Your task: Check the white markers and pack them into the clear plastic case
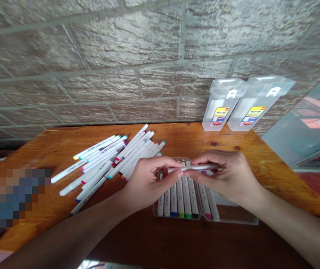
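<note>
Both hands pinch one white marker (193, 168), held level over an opened clear plastic case (230, 222). My left hand (148, 181) is closed on its left end with thumb and forefinger. On the right part of the marker, my right hand (225, 172) is closed as well, its fingertips almost meeting those of the left. Beneath the hands, several white markers (187, 198) with coloured ends lie side by side in the case, mostly in its left half. The hands hide the upper part of the case.
A loose heap of white markers (101, 164) covers the left part of the wooden table (213, 144). Two translucent marker boxes (217, 106) with yellow labels stand at the back right, by the stone wall (106, 74). Something blurred out sits at the left edge.
</note>
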Available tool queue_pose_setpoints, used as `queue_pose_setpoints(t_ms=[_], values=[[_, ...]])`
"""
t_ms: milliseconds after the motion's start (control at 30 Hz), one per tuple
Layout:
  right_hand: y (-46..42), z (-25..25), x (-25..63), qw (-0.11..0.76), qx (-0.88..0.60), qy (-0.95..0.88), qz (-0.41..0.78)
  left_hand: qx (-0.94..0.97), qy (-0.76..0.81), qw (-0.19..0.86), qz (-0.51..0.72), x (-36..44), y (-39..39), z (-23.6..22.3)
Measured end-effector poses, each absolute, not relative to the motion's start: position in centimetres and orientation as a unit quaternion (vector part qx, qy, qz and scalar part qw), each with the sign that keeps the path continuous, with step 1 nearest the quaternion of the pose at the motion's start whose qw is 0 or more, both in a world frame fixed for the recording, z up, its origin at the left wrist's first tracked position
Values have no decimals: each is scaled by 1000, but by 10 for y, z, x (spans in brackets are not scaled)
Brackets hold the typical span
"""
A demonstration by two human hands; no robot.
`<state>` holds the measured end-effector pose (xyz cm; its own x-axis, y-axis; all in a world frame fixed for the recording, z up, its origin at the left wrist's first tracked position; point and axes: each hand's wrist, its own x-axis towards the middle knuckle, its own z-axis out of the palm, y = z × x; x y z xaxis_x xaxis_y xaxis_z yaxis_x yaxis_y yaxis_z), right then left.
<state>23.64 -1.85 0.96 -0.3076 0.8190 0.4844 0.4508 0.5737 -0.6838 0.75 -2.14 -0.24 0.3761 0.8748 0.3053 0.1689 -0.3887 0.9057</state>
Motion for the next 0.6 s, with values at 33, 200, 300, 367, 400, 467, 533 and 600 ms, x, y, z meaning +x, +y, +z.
queue_pose_setpoints(t_ms=[33, 200, 300, 367, 400, 467, 533, 600], values=[[-19, 10, 236, 421, -411, -779, 218, 722, 366, 409, 421, 7, -22, -3], [-19, 11, 236, 404, -422, -778, 230, 735, 364, 392, 415, 6, -23, -3], [-19, 10, 236, 395, -424, -778, 243, 736, 364, 392, 415, 5, -23, -4], [-18, 9, 237, 393, -422, -774, 262, 737, 364, 392, 412, 5, -22, -4], [-18, 9, 237, 392, -421, -771, 272, 738, 365, 392, 411, 5, -22, -4], [-18, 8, 237, 393, -421, -765, 288, 738, 368, 390, 410, 5, -21, -5], [-18, 8, 237, 392, -423, -760, 300, 731, 370, 397, 413, 5, -20, -4], [-18, 8, 237, 395, -423, -755, 309, 718, 371, 415, 417, 5, -19, -2]])
